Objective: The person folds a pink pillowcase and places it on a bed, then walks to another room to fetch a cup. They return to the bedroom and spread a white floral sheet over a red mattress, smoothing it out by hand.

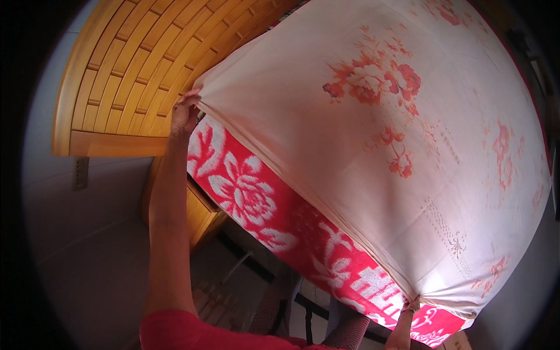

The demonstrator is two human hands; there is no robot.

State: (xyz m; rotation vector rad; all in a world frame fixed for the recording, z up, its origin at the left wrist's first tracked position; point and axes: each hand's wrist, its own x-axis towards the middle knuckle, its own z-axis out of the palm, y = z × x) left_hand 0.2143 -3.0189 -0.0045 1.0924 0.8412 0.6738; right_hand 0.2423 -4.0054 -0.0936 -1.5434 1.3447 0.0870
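Note:
A pale bed sheet (303, 134) with orange-red flowers spreads over the bed. My left hand (186, 111) pinches its corner beside the wooden headboard (134, 64). Farther along the same near edge, at the lower right, my right hand (410, 309) grips the sheet, and creases fan out from it. Between the two hands the edge is drawn into a taut line. Below that line shows a red and white floral blanket (248, 192), hanging at the bed's side. Part of the right hand's fingers is covered by gathered cloth.
A wooden bedside cabinet (201, 213) stands below the headboard, next to my left forearm. On the wall at the left is a socket strip (80, 173). Under the bed's near side, dark floor and my legs (344, 329) show.

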